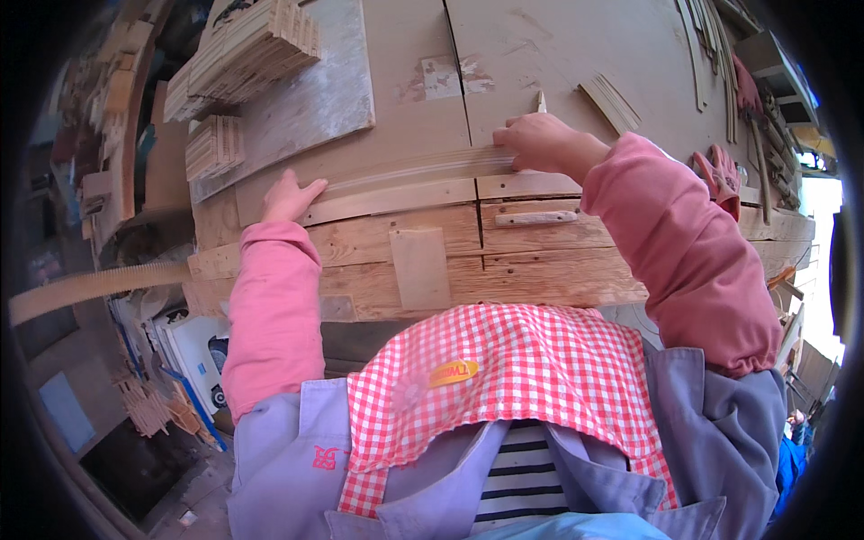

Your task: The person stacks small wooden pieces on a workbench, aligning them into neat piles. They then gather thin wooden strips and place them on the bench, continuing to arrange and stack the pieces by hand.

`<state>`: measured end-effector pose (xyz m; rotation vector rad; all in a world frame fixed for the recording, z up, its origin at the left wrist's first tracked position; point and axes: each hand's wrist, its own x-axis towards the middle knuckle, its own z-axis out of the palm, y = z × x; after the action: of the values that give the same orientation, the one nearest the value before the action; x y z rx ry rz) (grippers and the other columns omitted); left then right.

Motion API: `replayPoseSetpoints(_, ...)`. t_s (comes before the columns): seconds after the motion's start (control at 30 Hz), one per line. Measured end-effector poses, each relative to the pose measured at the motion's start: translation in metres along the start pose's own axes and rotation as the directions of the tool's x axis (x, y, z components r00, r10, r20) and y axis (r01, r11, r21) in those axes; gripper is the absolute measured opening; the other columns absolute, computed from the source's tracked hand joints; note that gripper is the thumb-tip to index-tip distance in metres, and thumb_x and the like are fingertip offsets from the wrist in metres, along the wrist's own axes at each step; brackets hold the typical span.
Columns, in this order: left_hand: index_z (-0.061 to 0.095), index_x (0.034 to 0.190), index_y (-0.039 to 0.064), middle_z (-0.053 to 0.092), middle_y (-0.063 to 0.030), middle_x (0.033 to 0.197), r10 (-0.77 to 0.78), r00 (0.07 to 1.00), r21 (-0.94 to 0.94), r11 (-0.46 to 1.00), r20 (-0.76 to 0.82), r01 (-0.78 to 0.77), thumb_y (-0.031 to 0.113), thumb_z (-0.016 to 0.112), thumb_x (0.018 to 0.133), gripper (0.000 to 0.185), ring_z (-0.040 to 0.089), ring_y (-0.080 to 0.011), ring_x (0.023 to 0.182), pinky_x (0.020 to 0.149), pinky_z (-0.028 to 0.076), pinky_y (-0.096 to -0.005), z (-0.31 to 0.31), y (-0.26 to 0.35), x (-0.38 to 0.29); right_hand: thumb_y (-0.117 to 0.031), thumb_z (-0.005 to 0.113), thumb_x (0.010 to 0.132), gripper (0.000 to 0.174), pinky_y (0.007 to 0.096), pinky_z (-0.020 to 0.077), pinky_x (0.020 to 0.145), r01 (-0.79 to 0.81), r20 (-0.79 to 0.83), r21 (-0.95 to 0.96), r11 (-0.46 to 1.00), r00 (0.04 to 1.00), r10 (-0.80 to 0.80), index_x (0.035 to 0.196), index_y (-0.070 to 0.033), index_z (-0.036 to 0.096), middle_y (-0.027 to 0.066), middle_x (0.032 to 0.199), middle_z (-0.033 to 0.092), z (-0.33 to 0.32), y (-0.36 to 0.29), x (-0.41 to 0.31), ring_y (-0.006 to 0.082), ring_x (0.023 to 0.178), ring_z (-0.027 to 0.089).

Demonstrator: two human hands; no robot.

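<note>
Thin wooden strips lie side by side across the workbench, along its near wooden edge. My left hand rests at their left end, thumb and fingers spread apart. Over their right end is my right hand, fingers bent, with a small pale pointed piece sticking up behind it. Whether the right fingers grip this piece or the strips cannot be told. A short wooden block is fixed on the bench's front planks, and a flat light board lies to its left.
Stacked wooden slats and a shorter stack stand at the left by a grey board. Several loose strips lie beyond my right hand. Pink gloves and long strips are at the right.
</note>
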<state>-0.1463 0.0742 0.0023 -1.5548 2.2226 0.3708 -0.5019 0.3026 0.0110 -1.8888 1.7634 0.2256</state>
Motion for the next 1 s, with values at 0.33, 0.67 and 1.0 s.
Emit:
replayPoseSetpoints(0.33, 0.052, 0.127, 0.005, 0.059, -0.0236, 0.119, 0.037, 0.999, -0.087, 0.996, 0.033, -0.034, 0.057, 0.072, 0.07, 0.08, 0.057, -0.0378, 0.113, 0.094, 0.046, -0.0443, 0.004, -0.003, -0.006, -0.022, 0.061, 0.087, 0.038, 0.0439, 0.0481, 0.087, -0.004, -0.137, 0.048, 0.999, 0.99, 0.011, 0.123, -0.011, 0.057, 0.0143, 0.106, 0.064, 0.011, -0.012, -0.018, 0.0344, 0.098, 0.062)
replayPoseSetpoints(0.67, 0.048, 0.128, 0.0, 0.057, -0.0259, 0.121, 0.081, 0.996, -0.031, 0.996, 0.019, -0.081, 0.056, 0.076, 0.068, 0.087, 0.057, -0.0387, 0.114, 0.096, 0.045, -0.0436, -0.001, -0.001, -0.009, -0.061, 0.077, 0.06, 0.109, 0.0409, 0.0304, 0.109, -0.027, -0.12, -0.1, 0.995, 0.993, 0.015, 0.142, -0.002, 0.037, 0.0194, 0.137, 0.041, 0.019, -0.042, -0.047, 0.0356, 0.128, 0.04)
replayPoseSetpoints(1.0, 0.057, 0.119, 0.004, 0.061, -0.0186, 0.117, 0.107, 0.994, 0.121, 0.987, -0.028, -0.103, 0.052, 0.077, 0.069, 0.072, 0.061, -0.0344, 0.106, 0.092, 0.047, -0.0427, -0.013, 0.014, -0.02, -0.053, 0.081, 0.051, 0.113, 0.0395, 0.0294, 0.11, 0.019, -0.164, -0.006, 1.0, 0.986, -0.02, 0.142, -0.002, 0.038, 0.0183, 0.134, 0.042, 0.02, -0.036, -0.049, 0.0341, 0.127, 0.039)
